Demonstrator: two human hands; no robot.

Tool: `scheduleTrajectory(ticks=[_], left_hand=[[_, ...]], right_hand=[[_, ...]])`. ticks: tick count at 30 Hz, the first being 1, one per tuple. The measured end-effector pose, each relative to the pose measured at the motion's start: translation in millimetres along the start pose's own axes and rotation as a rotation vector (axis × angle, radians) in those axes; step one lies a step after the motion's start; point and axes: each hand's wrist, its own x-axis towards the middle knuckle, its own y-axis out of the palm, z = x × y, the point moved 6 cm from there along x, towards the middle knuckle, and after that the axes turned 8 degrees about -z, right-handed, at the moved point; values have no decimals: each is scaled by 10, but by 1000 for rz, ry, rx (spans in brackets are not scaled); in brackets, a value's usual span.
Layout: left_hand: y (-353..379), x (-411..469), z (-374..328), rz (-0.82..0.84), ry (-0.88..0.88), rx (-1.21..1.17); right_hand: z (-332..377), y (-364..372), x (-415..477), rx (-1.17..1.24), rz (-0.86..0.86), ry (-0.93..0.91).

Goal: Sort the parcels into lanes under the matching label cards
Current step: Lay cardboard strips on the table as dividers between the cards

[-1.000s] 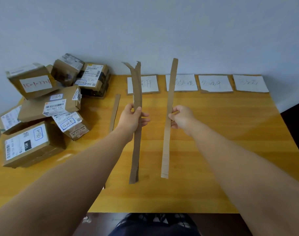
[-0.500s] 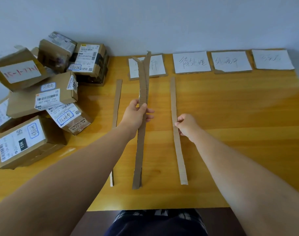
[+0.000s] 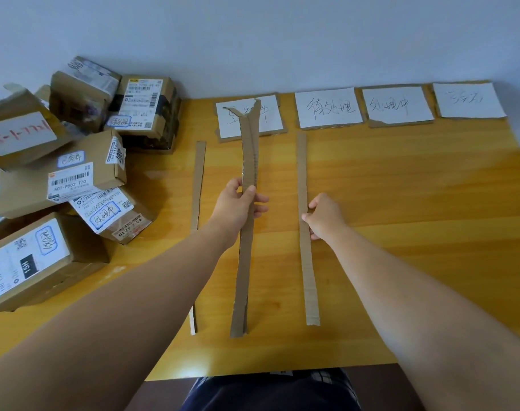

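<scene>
Four white label cards lie along the table's far edge: the first card, the second, the third and the fourth. A pile of brown parcels with printed and handwritten labels fills the table's left side. My left hand grips a bundle of two cardboard strips, raised at the far end, which overlaps the first card. My right hand pinches the edge of a single cardboard strip, which lies flat below the gap between the first two cards.
Another cardboard strip lies flat left of the first card, its near part hidden by my left forearm. The wooden table ends at a front edge close to my body. A pale wall stands right behind the cards.
My right hand has brought its strip down from the air and laid it flat on the table. The left hand still holds its bundle, and the view has tilted downward.
</scene>
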Motion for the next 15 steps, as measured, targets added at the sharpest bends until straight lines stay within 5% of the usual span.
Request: scheduleTrajectory(ticks=[15], left_hand=[[-37,-47,-34,-30,6,6]], right_hand=[[60,54,72,-95,0,-97]])
